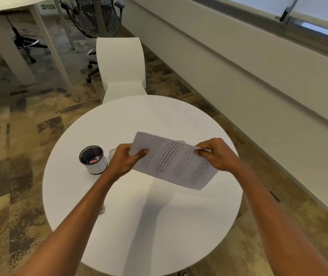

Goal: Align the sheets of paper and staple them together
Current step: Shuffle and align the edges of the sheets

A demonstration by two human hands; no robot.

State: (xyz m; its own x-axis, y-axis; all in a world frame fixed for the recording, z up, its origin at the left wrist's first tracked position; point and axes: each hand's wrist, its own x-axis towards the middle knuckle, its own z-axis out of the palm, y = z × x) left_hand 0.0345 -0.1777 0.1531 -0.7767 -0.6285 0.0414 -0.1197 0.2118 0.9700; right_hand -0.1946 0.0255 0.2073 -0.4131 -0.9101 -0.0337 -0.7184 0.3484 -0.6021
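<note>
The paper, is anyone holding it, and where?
Yes. Both hands hold the paper above the table: the left hand pinches its left edge, the right hand its right edge.

You are in an office. Just beyond your fingers (pixel 201 145), which pinch printed sheets of paper (pixel 174 162), a round white table (pixel 159 226) spreads out, with a white moulded chair (pixel 120 64) pushed against its far side. Left of your left fingertips stands a black mesh pen cup (pixel 93 158). Farther off, past the chair, you see a mesh-backed swivel chair (pixel 97 14) on castors beside a long white desk (pixel 5 8). Patterned carpet tiles (pixel 19 148) cover the floor, and a window ledge (pixel 258 56) runs along your right.
</note>
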